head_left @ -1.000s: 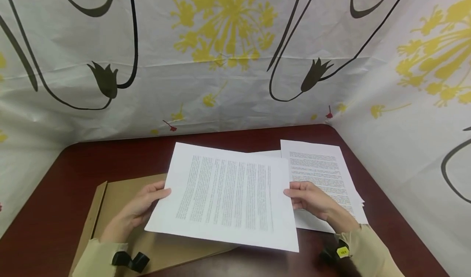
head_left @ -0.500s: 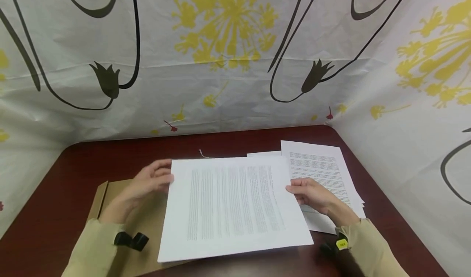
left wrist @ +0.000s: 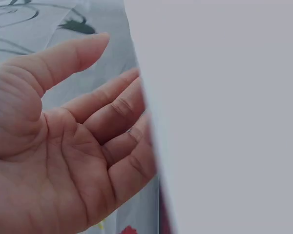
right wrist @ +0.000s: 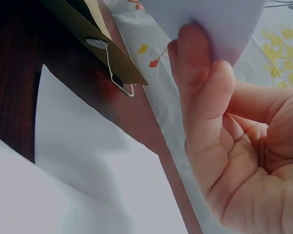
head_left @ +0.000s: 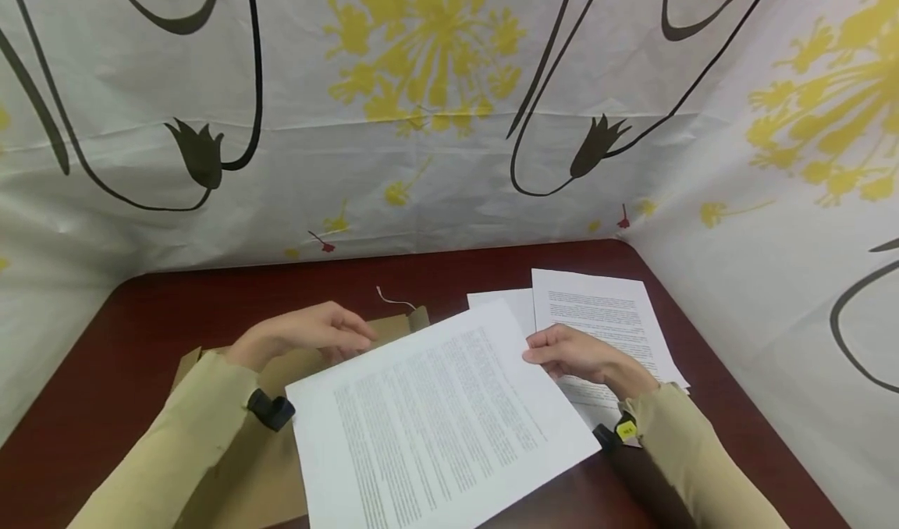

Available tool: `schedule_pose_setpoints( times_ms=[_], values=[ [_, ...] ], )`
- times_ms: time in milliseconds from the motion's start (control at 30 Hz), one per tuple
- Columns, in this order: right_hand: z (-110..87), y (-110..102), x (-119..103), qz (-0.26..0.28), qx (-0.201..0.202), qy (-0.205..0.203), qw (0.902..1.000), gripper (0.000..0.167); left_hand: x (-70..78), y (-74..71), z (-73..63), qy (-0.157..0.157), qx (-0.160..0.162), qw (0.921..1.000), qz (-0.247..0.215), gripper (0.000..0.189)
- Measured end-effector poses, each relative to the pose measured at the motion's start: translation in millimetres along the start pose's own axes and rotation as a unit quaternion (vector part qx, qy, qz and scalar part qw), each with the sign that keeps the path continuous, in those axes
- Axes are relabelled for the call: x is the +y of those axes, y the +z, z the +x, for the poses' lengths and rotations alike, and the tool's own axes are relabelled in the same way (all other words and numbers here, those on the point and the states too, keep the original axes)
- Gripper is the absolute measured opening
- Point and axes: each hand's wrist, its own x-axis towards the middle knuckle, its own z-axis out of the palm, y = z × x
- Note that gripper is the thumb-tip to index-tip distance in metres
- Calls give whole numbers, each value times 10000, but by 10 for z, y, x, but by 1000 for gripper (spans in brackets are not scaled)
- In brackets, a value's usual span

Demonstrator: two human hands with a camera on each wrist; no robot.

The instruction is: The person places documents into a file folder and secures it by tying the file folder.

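Near its right edge a printed sheet of paper (head_left: pixel 435 420) is pinched by my right hand (head_left: pixel 579 357); the sheet tilts, its lower left part nearest me. My left hand (head_left: pixel 309 330) is off the sheet, over the brown cardboard folder (head_left: pixel 260 474), palm turned toward the paper. The left wrist view shows the thumb and loosely bent fingers (left wrist: pixel 97 107) apart, fingertips partly hidden behind the sheet's edge. Thumb and fingers (right wrist: pixel 195 63) of the right hand press on the sheet in the right wrist view. Much of the folder is covered by the sheet and left arm.
More printed pages (head_left: pixel 597 303) lie overlapping at the right of the dark red table (head_left: pixel 492 268). A white string (head_left: pixel 393 299) sticks out at the folder's far edge. A patterned white cloth (head_left: pixel 421 193) hangs behind the table and along its sides.
My left hand has let go of the sheet's left edge and moved right and up over the folder. The sheet has turned, its left side dropping toward me, while the right hand keeps its grip.
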Motion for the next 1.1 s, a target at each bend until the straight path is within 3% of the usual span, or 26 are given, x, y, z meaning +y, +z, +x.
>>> schedule_pose_setpoints(
  times_ms=[267,500,800,1000,1100],
  values=[
    [141,-24,-57,-184,-167,22,9997,22,49,124,128,90,-302,9994,168,26],
    [196,-49,-86,-182,27,153,9997,22,74,195,148,304,-104,9989,334,17],
    [181,-56,-115,-38,614,94,9981,26,-39,292,121,-106,177,9963,-837,20],
    [46,-107,-4,277,685,-28,9973,29,-205,318,42,-63,330,9874,-1549,29],
    [-34,-100,75,796,494,-382,9949,30,-277,329,4,-25,560,9799,-1914,33]
  ],
)
